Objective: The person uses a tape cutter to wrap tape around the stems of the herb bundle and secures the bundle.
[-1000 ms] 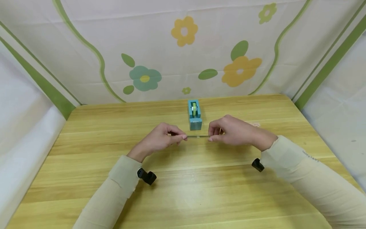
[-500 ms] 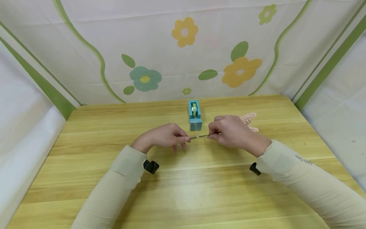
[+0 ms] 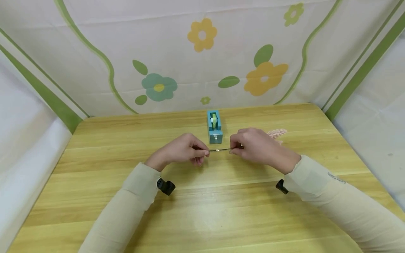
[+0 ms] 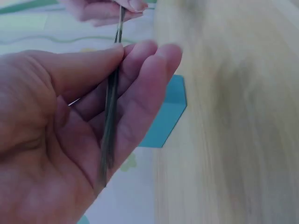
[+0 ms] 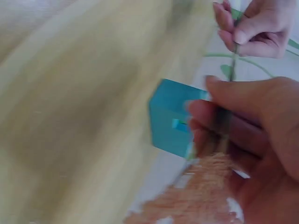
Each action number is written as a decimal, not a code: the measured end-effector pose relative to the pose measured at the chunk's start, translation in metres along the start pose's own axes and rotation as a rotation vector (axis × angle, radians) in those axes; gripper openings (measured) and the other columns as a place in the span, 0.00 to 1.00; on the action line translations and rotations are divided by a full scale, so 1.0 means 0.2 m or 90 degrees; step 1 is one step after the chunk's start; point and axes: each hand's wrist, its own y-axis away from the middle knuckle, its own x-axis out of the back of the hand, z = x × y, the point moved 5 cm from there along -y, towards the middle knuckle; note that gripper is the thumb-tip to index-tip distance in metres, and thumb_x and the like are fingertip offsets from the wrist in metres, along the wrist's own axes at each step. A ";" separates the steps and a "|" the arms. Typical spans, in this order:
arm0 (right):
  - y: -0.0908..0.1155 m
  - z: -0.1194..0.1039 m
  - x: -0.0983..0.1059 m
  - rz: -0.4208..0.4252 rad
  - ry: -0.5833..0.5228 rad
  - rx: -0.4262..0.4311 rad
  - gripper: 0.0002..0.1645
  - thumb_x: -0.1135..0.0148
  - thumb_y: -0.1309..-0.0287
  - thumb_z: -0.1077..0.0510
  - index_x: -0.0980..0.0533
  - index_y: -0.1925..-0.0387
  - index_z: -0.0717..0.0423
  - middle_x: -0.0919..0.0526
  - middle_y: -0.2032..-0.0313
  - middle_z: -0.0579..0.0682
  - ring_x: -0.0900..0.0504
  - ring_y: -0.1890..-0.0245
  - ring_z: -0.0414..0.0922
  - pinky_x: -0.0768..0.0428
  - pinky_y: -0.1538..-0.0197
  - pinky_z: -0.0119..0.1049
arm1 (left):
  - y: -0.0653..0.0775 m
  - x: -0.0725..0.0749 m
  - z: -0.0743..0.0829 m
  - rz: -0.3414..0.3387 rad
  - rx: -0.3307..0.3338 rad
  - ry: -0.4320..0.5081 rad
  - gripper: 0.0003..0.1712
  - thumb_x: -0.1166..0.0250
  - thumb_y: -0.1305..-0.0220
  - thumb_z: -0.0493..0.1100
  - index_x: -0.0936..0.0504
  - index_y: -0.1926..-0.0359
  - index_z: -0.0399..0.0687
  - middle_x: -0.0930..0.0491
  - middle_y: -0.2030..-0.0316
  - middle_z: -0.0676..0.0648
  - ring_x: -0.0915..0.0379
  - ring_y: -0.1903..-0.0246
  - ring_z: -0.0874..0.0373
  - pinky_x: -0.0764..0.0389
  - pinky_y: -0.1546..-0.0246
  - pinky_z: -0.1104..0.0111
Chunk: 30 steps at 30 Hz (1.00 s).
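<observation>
Two hands point(image 3: 183, 149) point(image 3: 254, 146), pinched stems point(image 4: 110, 121); tape dispenser point(image 3: 216, 136) beyond

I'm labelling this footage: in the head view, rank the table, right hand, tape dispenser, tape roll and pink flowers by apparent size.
1. Table
2. Right hand
3. Tape dispenser
Last, unranked: tape roll and pink flowers; the hand partly hides the flowers, so their order is unsure.
</observation>
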 end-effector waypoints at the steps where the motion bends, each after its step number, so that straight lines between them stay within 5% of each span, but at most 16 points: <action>1: 0.00 0.00 0.00 -0.029 0.001 -0.008 0.11 0.21 0.37 0.58 0.17 0.73 0.46 0.18 0.73 0.41 0.26 0.73 0.37 0.23 0.67 0.35 | 0.00 0.00 0.00 0.007 -0.009 -0.008 0.12 0.36 0.21 0.37 0.09 0.53 0.31 0.13 0.73 0.43 0.15 0.72 0.54 0.08 0.60 0.56; 7: -0.02 0.02 0.03 -0.154 -0.071 -0.029 0.05 0.26 0.31 0.55 0.11 0.66 0.47 0.12 0.67 0.40 0.19 0.66 0.38 0.17 0.58 0.40 | 0.00 -0.01 0.02 0.044 -0.025 -0.038 0.11 0.34 0.22 0.36 0.08 0.51 0.33 0.11 0.71 0.40 0.18 0.75 0.57 0.10 0.65 0.59; 11: -0.03 0.04 0.04 -0.139 -0.084 -0.035 0.05 0.27 0.31 0.57 0.09 0.65 0.48 0.09 0.67 0.41 0.16 0.67 0.38 0.15 0.58 0.41 | 0.00 -0.01 0.03 0.062 -0.027 -0.075 0.13 0.35 0.21 0.41 0.07 0.54 0.37 0.10 0.69 0.38 0.34 0.82 0.60 0.30 0.76 0.70; 14: -0.02 0.03 0.03 -0.091 -0.025 -0.036 0.06 0.24 0.33 0.57 0.09 0.68 0.47 0.11 0.69 0.40 0.18 0.69 0.37 0.16 0.61 0.41 | -0.01 -0.02 0.03 0.052 -0.015 -0.095 0.16 0.38 0.18 0.44 0.07 0.57 0.39 0.09 0.66 0.39 0.46 0.82 0.61 0.42 0.75 0.70; 19: 0.00 -0.01 0.04 -0.028 0.034 -0.025 0.08 0.21 0.37 0.57 0.11 0.72 0.44 0.16 0.71 0.40 0.22 0.70 0.37 0.18 0.65 0.40 | -0.01 -0.01 0.03 0.057 -0.001 -0.066 0.13 0.36 0.20 0.41 0.07 0.52 0.39 0.11 0.67 0.39 0.31 0.80 0.54 0.33 0.75 0.69; 23: -0.02 0.02 0.05 -0.056 -0.030 -0.046 0.06 0.21 0.36 0.54 0.11 0.70 0.44 0.17 0.71 0.40 0.24 0.68 0.39 0.21 0.63 0.39 | 0.00 0.01 0.03 0.094 -0.013 -0.057 0.12 0.34 0.22 0.40 0.07 0.51 0.39 0.10 0.65 0.39 0.17 0.70 0.42 0.22 0.72 0.67; 27: -0.03 0.05 0.05 -0.087 -0.087 -0.039 0.03 0.24 0.34 0.54 0.08 0.64 0.48 0.16 0.70 0.39 0.23 0.66 0.39 0.22 0.61 0.39 | 0.00 0.01 0.04 0.123 -0.018 -0.055 0.11 0.33 0.22 0.40 0.07 0.52 0.40 0.09 0.63 0.40 0.16 0.70 0.46 0.22 0.71 0.68; 30: -0.03 0.06 0.04 -0.068 -0.077 -0.027 0.03 0.22 0.36 0.56 0.07 0.66 0.49 0.15 0.71 0.38 0.21 0.67 0.38 0.21 0.61 0.38 | -0.01 0.01 0.06 0.124 -0.026 -0.074 0.12 0.34 0.21 0.42 0.06 0.53 0.41 0.08 0.63 0.41 0.26 0.76 0.55 0.29 0.73 0.70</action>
